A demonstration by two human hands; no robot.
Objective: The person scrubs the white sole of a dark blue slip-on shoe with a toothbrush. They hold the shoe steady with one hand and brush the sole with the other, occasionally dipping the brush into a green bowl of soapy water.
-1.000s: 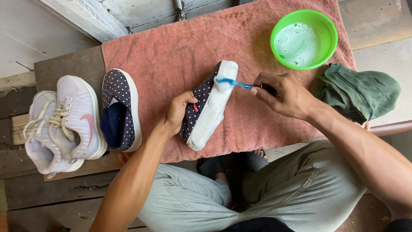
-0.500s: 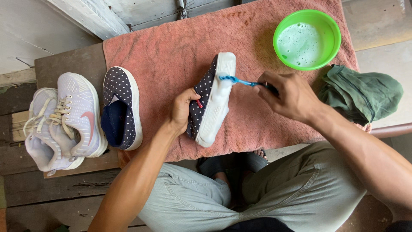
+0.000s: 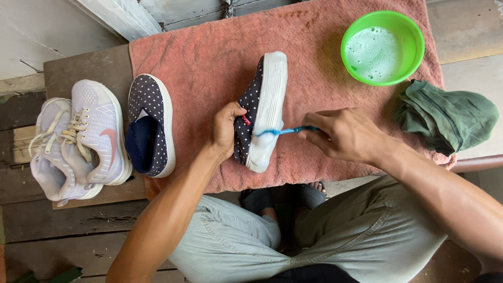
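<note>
Step in hand: scrubbing the white sole of the polka-dot slip-on shoe [image 3: 267, 112], tipped on its side mid-towel [image 3: 209, 57].
Left hand [image 3: 226, 131]: my fingers curled shut round the shoe's upper, steadying it.
Right hand [image 3: 346, 135]: fingers pinched closed on the blue toothbrush [image 3: 280, 131], bristles touching the near end of the sole.
Next move, I judge: steady short strokes, with fresh suds from the green bowl [image 3: 414, 31], far right.
</note>
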